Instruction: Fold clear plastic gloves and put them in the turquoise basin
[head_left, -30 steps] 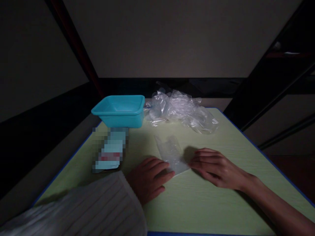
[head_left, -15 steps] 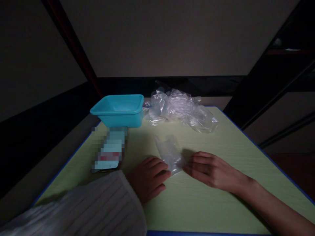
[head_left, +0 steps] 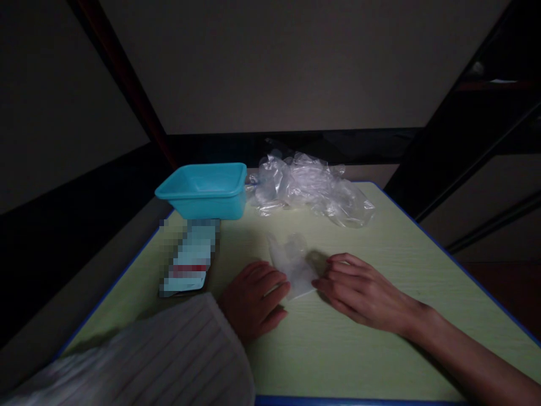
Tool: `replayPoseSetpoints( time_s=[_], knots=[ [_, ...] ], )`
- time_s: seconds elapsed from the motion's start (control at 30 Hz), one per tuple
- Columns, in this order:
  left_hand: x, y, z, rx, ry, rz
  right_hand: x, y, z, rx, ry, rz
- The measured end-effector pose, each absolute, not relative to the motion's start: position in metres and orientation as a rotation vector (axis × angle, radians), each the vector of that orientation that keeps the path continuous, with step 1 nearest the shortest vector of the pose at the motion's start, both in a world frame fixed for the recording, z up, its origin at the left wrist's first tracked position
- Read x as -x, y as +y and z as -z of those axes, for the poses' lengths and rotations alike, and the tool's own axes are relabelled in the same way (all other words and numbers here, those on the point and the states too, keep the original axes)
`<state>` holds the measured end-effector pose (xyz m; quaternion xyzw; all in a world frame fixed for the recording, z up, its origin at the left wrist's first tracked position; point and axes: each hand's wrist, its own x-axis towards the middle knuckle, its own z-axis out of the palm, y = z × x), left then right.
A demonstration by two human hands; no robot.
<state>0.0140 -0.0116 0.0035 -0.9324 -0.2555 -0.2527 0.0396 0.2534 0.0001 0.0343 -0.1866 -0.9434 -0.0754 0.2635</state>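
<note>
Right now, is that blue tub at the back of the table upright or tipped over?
Upright. The blue tub stands on its base on the green table, open rim facing up; nothing shows inside, though the dim light hides part of its floor.

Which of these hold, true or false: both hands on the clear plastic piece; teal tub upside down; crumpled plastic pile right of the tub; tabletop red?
1. Both hands, left hand and right hand, touch the clear plastic piece: true.
2. The teal tub is upside down: false, it stands open side up.
3. The crumpled plastic pile lies right of the tub: true.
4. The tabletop is red: false, it is pale green with a blue edge.
</note>
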Motion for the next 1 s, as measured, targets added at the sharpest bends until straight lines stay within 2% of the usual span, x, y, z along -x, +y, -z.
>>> replayPoseSetpoints(
  time_s=[0.2, 0.5, 1.0],
  knots=[
    [-0.0177, -0.0118, -0.0093, 2.702, -0.788, 0.711, -0.2484, -0.0054, -0.0320, 0.532, -2.490, 0.039],
    [-0.0188, -0.0083, -0.0074, 2.681, -0.781, 0.773, -0.2487, -0.0056, -0.0314, 0.379, -2.604, 0.243],
    [-0.0182, -0.0110, -0.0110, 2.779, -0.804, 0.802, -0.2475, 0.0011, -0.0240, 0.520, -2.716, 0.183]
  ],
)
